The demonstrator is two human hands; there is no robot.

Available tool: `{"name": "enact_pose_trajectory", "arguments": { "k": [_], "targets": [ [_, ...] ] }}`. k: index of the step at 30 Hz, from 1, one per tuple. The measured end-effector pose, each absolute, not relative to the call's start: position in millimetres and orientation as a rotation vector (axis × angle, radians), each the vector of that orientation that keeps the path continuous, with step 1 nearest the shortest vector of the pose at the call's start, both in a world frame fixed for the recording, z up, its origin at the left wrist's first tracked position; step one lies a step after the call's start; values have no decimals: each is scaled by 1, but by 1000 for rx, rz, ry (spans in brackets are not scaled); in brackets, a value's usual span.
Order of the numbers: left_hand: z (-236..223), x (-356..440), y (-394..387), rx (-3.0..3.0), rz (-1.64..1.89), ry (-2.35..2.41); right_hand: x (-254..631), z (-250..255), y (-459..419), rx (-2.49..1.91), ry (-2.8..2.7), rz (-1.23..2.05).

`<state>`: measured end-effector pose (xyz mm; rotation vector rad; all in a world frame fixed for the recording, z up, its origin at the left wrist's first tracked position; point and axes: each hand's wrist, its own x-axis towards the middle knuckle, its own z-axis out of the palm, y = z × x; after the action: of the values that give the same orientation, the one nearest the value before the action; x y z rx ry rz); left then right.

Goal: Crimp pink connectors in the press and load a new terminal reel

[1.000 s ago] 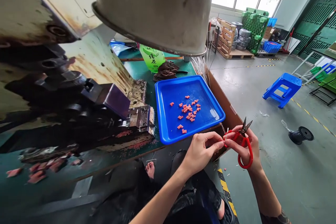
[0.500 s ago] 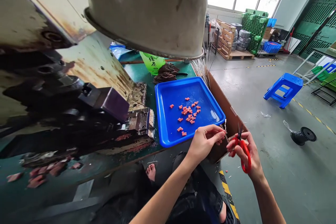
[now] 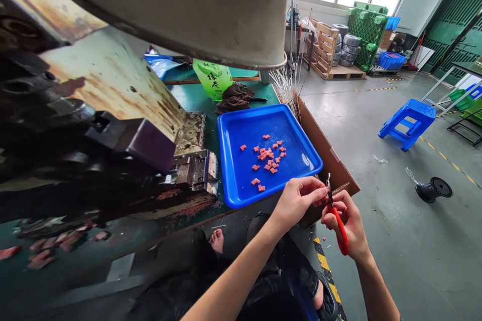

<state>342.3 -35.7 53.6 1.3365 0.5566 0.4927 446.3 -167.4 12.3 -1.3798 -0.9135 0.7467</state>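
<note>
My left hand [image 3: 295, 201] is closed in a pinch just past the near right corner of the blue tray [image 3: 225, 173]. A small part with a white tip [image 3: 329, 179] sticks up at its fingertips; the fingers hide the rest. My right hand [image 3: 349, 223] grips red-handled scissors [image 3: 341, 233] by the handles. Their dark blades reach up to the left fingertips and the small part; I cannot tell whether they touch it. Several small pink pieces [image 3: 269, 155] lie scattered on the tray.
A stained machine [image 3: 150, 145] stands left, under a large metal lamp shade [image 3: 181, 10]. A cardboard box [image 3: 327, 160] with thin white strands adjoins the tray. Behind lie a dark cloth [image 3: 235, 96] and a green bag [image 3: 214, 79]. A blue stool [image 3: 410, 120] and black spool [image 3: 433, 189] are right.
The scissors in my right hand have moved left and their blades are now at the left fingertips. The view has shifted slightly; my left hand keeps its pinch.
</note>
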Motion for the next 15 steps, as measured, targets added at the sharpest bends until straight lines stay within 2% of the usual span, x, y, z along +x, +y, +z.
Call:
{"name": "enact_pose_trajectory", "arguments": {
  "k": [15],
  "targets": [
    [49, 339, -33, 1417, 468, 552, 441, 12, -167, -1453, -840, 743]
  ]
}}
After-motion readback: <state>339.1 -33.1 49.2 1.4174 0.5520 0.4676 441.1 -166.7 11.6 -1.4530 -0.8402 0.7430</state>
